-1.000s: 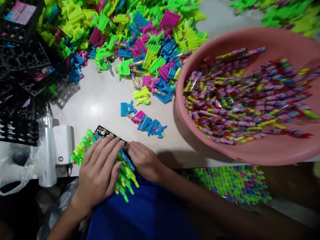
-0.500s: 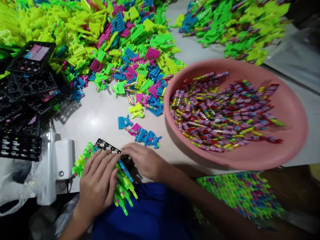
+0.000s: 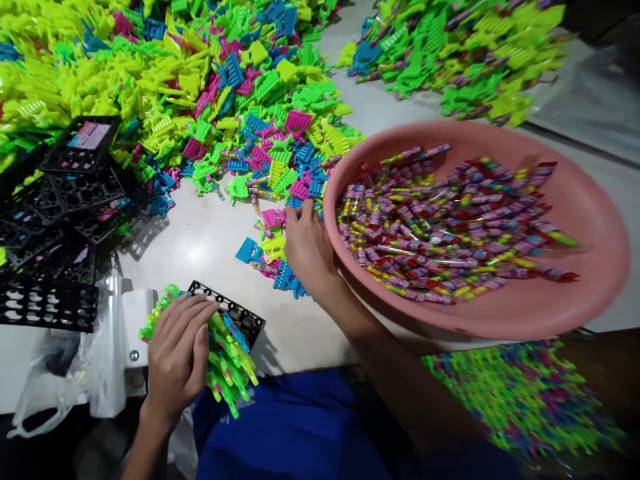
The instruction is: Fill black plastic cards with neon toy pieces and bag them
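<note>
My left hand (image 3: 177, 350) is wrapped over a black holed plastic rack (image 3: 247, 319) at the table's front edge. Green, yellow and blue plastic pieces (image 3: 233, 363) stick out from the rack toward my body, some hidden under the fingers. Farther forward, my right hand (image 3: 310, 247) reaches down with fingers apart, beside the pink basin. Its fingertips are at small comb-shaped plastic pieces (image 3: 274, 219) in pink, blue and yellow; no piece shows clearly in its grasp. More blue comb-shaped pieces (image 3: 247, 251) lie to its left.
A pink basin (image 3: 595, 233) holds many wrapped candy tubes (image 3: 435, 233). Bright plastic pieces (image 3: 165, 87) are heaped at the back, with another heap (image 3: 450, 53) at back right. Black racks (image 3: 85, 193) are stacked left, near a white box (image 3: 137, 327) and plastic bags (image 3: 107, 360).
My right hand has left the rack and moved forward and right to the loose comb-shaped pieces. My left hand stays on the rack. The view has shifted slightly.
</note>
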### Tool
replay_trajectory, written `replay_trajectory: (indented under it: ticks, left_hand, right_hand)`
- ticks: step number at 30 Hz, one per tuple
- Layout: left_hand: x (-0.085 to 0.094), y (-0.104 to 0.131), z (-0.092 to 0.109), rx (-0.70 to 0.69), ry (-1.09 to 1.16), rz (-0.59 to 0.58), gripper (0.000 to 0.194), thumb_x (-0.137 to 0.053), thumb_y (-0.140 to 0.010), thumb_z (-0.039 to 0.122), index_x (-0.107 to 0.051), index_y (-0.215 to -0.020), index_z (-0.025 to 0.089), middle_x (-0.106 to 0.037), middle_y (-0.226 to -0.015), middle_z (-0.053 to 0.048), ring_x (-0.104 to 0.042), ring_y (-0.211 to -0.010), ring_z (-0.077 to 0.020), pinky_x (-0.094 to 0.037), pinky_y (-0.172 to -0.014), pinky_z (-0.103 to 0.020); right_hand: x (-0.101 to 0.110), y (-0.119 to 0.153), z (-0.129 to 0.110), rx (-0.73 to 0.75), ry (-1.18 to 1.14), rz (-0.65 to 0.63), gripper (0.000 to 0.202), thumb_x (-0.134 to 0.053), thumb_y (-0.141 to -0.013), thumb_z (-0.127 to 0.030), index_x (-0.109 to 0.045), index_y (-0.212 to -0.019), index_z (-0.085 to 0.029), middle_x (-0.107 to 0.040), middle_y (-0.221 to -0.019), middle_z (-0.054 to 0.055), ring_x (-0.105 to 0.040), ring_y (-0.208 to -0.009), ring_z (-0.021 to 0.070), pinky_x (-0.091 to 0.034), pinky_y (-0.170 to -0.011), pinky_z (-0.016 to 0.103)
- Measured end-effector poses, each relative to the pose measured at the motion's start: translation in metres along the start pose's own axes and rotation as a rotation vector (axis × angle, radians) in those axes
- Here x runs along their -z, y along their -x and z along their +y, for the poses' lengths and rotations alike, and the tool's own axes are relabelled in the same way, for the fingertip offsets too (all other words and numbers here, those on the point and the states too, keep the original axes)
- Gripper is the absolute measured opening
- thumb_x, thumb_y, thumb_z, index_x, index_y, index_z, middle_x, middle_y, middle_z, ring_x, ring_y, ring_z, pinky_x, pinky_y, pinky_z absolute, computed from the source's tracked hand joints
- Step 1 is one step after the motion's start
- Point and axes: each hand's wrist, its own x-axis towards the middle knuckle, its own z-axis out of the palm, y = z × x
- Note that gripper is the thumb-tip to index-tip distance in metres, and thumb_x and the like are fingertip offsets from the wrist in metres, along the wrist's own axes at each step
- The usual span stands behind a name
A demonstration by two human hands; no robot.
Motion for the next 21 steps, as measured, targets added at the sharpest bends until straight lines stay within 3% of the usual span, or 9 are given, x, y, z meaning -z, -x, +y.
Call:
replay_trajectory:
  ticks: [4, 8, 13, 15, 21]
  left_hand:
    - [-0.001, -0.001, 0.003, -0.032, -0.019, -0.004, 0.038, -0.049, -0.105, 0.005, -0.07, -0.135, 0.015, -0.079, -0.126, -0.011, -0.07, -0.129, -0.0236, -0.046, -0.122, -0.045]
    - [-0.003, -0.002, 0.007, -0.038, -0.026, 0.01, 0.038, -0.049, -0.104, 0.005, -0.07, -0.134, 0.014, -0.08, -0.125, -0.011, -0.07, -0.129, -0.0235, -0.047, -0.121, -0.044]
    - [-0.004, 0.0, 0.007, -0.027, -0.024, 0.01, 0.043, -0.049, -0.104, 0.006, -0.069, -0.14, 0.017, -0.08, -0.125, -0.008, -0.071, -0.127, -0.023, -0.048, -0.121, -0.044]
    - [-0.004, 0.0, 0.008, -0.021, -0.026, 0.014, 0.044, -0.049, -0.104, 0.006, -0.068, -0.142, 0.018, -0.081, -0.125, -0.008, -0.071, -0.127, -0.0233, -0.048, -0.12, -0.045]
    - [-0.003, -0.001, 0.009, -0.02, -0.048, 0.031, 0.047, -0.051, -0.103, 0.009, -0.067, -0.145, 0.021, -0.083, -0.122, -0.006, -0.076, -0.121, -0.0244, -0.055, -0.115, -0.047]
  right_hand:
    - [0.001, 0.002, 0.001, 0.044, -0.006, -0.032, 0.036, -0.042, -0.094, 0.001, -0.066, -0.117, -0.012, -0.064, -0.12, 0.022, -0.064, -0.105, 0.0353, -0.054, -0.095, 0.051]
    - [0.0, 0.01, -0.003, 0.075, -0.089, -0.055, 0.044, -0.042, -0.094, 0.004, -0.065, -0.128, -0.014, -0.067, -0.12, 0.017, -0.067, -0.098, 0.0295, -0.053, -0.087, 0.041]
    - [0.0, 0.023, -0.005, 0.312, -0.168, -0.207, 0.054, -0.046, -0.087, 0.013, -0.067, -0.127, -0.018, -0.068, -0.127, 0.014, -0.063, -0.117, 0.0286, -0.052, -0.089, 0.036]
    - [-0.001, 0.025, -0.004, 0.362, -0.171, -0.223, 0.051, -0.048, -0.089, 0.011, -0.068, -0.126, -0.019, -0.068, -0.125, 0.013, -0.062, -0.118, 0.0285, -0.052, -0.087, 0.035]
    - [0.001, 0.025, -0.005, 0.235, -0.386, -0.146, 0.024, -0.052, -0.103, -0.009, -0.068, -0.119, -0.017, -0.068, -0.119, 0.015, -0.067, -0.107, 0.0291, -0.055, -0.089, 0.039]
